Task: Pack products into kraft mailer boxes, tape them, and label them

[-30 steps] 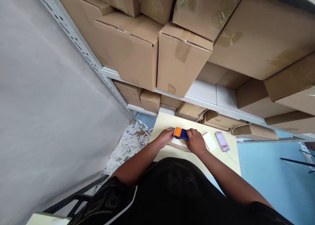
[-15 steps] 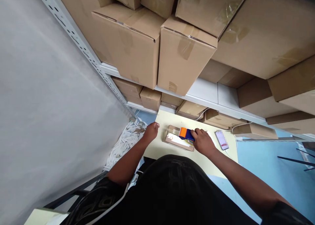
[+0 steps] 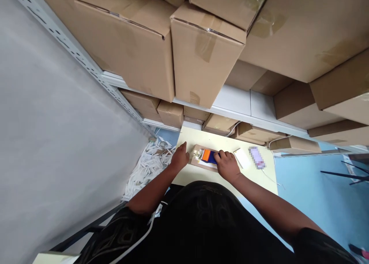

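Observation:
A small cardboard box point(image 3: 201, 166) lies on the pale yellow table point(image 3: 184, 175) in front of me. My right hand point(image 3: 228, 166) is wrapped around the dark blue end of a blue and orange tape dispenser point(image 3: 211, 157), which rests over the top of the box. Shiny clear tape point(image 3: 196, 154) shows at the box's left end. Beside that end is my left hand point(image 3: 180, 157), a finger and the thumb apart, close to or touching the box. Part of the dispenser is hidden under my right fingers.
Right of the box lie a white flat box point(image 3: 241, 158) and a phone point(image 3: 257, 157) with a cable. Shelves of large cardboard boxes point(image 3: 207, 56) hang over the table's far side. White paper strips point(image 3: 147, 169) are heaped on the floor at left, by a grey wall point(image 3: 57, 141).
My left hand has moved in to the box's left end, and its fingers have spread. The tape dispenser and right hand have shifted slightly left. The white flat box is now uncovered.

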`<action>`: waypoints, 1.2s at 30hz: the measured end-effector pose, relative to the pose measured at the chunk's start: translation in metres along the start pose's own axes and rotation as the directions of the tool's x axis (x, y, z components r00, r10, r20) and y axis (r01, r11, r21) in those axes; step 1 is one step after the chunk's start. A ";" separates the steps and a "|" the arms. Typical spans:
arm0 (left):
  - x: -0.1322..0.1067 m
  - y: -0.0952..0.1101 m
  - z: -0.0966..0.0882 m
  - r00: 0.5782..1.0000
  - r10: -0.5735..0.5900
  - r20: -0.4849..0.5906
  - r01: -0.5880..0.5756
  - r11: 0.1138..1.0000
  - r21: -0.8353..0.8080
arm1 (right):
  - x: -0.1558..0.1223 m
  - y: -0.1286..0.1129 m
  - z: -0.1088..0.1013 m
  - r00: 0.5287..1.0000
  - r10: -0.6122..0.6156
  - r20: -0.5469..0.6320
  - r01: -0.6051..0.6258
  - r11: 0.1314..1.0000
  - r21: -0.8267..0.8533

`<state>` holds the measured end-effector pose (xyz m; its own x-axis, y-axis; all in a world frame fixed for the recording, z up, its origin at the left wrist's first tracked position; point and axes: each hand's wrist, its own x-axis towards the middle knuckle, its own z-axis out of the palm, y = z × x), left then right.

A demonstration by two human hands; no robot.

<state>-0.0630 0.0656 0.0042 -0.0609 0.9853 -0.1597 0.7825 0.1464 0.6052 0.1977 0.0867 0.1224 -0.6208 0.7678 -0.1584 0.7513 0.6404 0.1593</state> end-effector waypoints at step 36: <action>0.000 0.019 0.014 0.837 0.505 0.211 -0.546 0.796 0.262 | -0.057 0.096 0.068 0.913 0.046 0.405 -0.130 0.975 0.181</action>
<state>-0.0394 0.0670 0.0052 0.4750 0.8800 0.0071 0.8184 -0.4447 0.3640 0.3208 0.1028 0.0801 -0.4415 0.7224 -0.5321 0.8534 0.5213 -0.0005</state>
